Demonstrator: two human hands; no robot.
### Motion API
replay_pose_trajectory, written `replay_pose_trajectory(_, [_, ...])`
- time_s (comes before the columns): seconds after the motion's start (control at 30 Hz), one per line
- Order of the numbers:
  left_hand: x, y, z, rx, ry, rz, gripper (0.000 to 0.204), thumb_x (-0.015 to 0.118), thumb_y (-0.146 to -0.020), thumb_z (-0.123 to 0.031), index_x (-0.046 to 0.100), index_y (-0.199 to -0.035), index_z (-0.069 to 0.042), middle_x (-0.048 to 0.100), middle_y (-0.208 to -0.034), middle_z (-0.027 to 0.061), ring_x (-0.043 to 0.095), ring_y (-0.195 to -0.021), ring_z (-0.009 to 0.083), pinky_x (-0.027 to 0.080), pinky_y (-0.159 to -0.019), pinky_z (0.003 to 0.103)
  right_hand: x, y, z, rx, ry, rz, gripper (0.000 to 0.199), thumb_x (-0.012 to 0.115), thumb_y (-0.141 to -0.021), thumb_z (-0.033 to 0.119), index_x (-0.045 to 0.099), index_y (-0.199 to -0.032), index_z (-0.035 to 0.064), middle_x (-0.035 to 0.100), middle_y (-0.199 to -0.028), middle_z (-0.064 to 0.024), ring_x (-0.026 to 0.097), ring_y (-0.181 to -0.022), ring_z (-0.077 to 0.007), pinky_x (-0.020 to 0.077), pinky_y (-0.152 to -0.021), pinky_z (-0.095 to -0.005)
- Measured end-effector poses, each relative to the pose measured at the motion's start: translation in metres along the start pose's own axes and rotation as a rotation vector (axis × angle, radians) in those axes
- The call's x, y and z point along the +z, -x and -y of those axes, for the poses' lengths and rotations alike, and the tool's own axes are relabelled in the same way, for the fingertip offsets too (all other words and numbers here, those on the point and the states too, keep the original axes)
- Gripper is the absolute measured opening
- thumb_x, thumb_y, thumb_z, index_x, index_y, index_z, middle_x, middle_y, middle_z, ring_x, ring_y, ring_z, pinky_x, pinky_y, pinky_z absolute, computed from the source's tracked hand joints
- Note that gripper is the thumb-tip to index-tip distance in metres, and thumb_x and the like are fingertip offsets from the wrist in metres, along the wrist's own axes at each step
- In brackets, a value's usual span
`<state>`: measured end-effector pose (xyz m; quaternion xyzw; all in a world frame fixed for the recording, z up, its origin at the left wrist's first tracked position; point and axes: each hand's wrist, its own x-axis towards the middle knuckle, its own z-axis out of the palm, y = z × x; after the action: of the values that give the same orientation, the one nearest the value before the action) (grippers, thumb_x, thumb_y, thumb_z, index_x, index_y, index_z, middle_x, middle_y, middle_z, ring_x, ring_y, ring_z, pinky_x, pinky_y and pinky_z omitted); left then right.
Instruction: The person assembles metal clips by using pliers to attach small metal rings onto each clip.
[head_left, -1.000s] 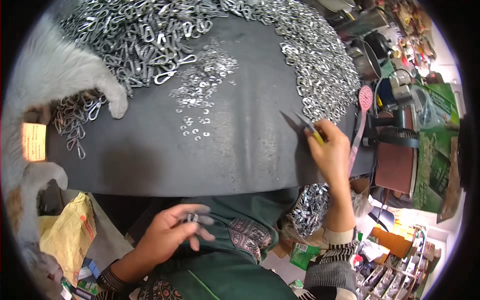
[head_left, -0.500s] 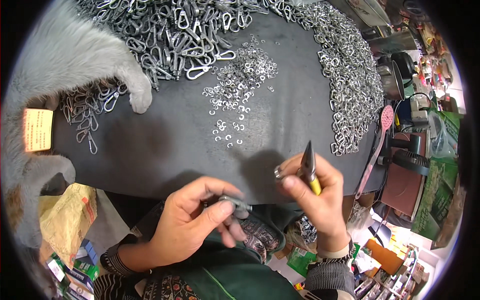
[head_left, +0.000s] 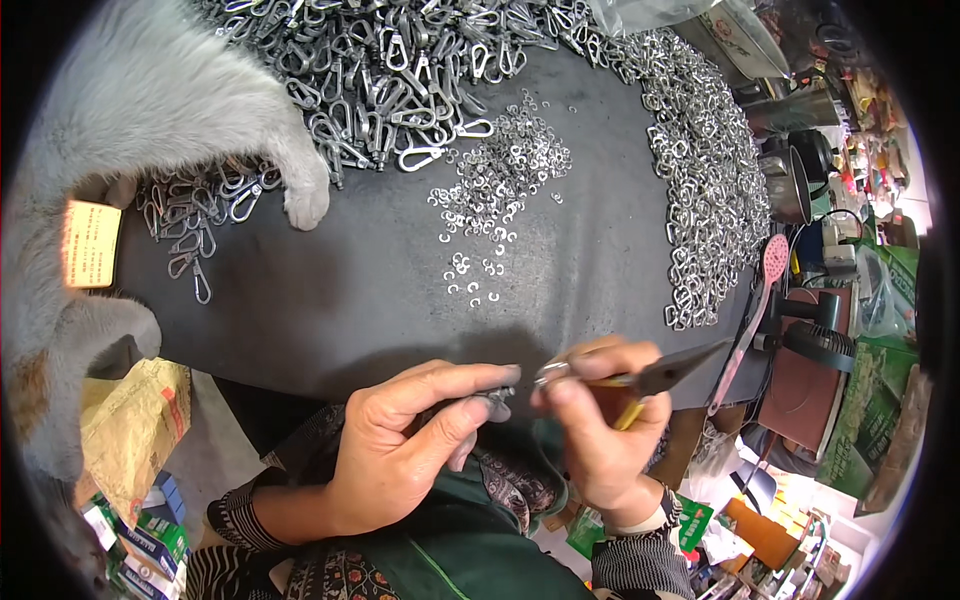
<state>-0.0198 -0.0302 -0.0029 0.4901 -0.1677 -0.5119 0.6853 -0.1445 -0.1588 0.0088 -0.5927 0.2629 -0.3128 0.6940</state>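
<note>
My left hand (head_left: 385,465) is closed around a small metal snap hook (head_left: 497,393); its end pokes out past thumb and forefinger, while the rest is hidden in the fingers. Close to it on the right, my right hand (head_left: 598,450) pinches a small shiny metal ring (head_left: 550,374) between thumb and forefinger. That same hand also keeps a pair of pliers (head_left: 672,373) with yellow handles in its palm, dark jaws pointing right. A gap separates the ring from the hook. Beyond the hands lie small open C-shaped rings (head_left: 510,155) in a loose heap.
Snap hooks (head_left: 400,80) are piled at the far side of the dark table (head_left: 370,260). D-shaped rings (head_left: 705,180) spread along its right. A grey cat (head_left: 190,110) stretches a paw onto the left side. A pink perforated spatula (head_left: 774,262) lies at the right edge.
My right hand has moved slightly left and down, bringing the ring nearer the hook. The pliers have swung from pointing up to pointing right. My left hand has shifted slightly right.
</note>
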Motion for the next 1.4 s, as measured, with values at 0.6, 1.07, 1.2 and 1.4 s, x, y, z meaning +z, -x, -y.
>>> replay_pose_trajectory(0.6, [-0.002, 0.019, 0.001, -0.334, 0.016, 0.273, 0.023, 0.058, -0.1, -0.01, 0.064, -0.12, 0.001, 0.064, -0.091, -0.0006, 0.051, -0.071, 0.0024, 0.044, -0.065, 0.019, -0.02, -0.167, 0.039, -0.883, 1.465, 1.012, 0.027, 0.073, -0.081, 0.033, 0.059, -0.082, 0.0097, 0.053, -0.085, -0.0044, 0.055, -0.088, -0.0231, 0.0437, -0.08, -0.0364])
replay_pose_trajectory(1.07, [-0.017, 0.013, -0.003, -0.166, -0.132, 0.3, 0.02, 0.063, -0.094, -0.005, 0.07, -0.113, -0.001, 0.065, -0.11, 0.0078, 0.059, -0.103, 0.0144, 0.046, -0.092, 0.028, -0.015, -0.174, 0.044, -0.935, 1.55, 1.11, 0.025, 0.075, -0.077, 0.03, 0.059, -0.081, 0.0104, 0.054, -0.088, -0.0032, 0.055, -0.09, -0.0203, 0.0438, -0.08, -0.0349])
replay_pose_trajectory(1.2, [-0.019, 0.012, -0.006, -0.183, -0.173, 0.293, 0.02, 0.065, -0.093, -0.005, 0.071, -0.111, 0.0, 0.067, -0.105, 0.0076, 0.06, -0.101, 0.0144, 0.047, -0.09, 0.028, -0.015, -0.163, 0.045, -0.87, 1.575, 1.031, 0.025, 0.077, -0.075, 0.029, 0.061, -0.082, 0.0094, 0.055, -0.086, -0.0039, 0.056, -0.088, -0.021, 0.0438, -0.077, -0.0358])
replay_pose_trajectory(1.4, [-0.02, 0.015, -0.002, -0.154, -0.179, 0.24, 0.018, 0.066, -0.094, -0.005, 0.069, -0.111, 0.0, 0.065, -0.098, 0.0055, 0.061, -0.089, 0.0107, 0.047, -0.082, 0.025, -0.014, -0.151, 0.049, -0.799, 1.62, 0.971, 0.024, 0.077, -0.074, 0.027, 0.063, -0.082, 0.0092, 0.055, -0.083, -0.0041, 0.056, -0.086, -0.0214, 0.0425, -0.074, -0.0356])
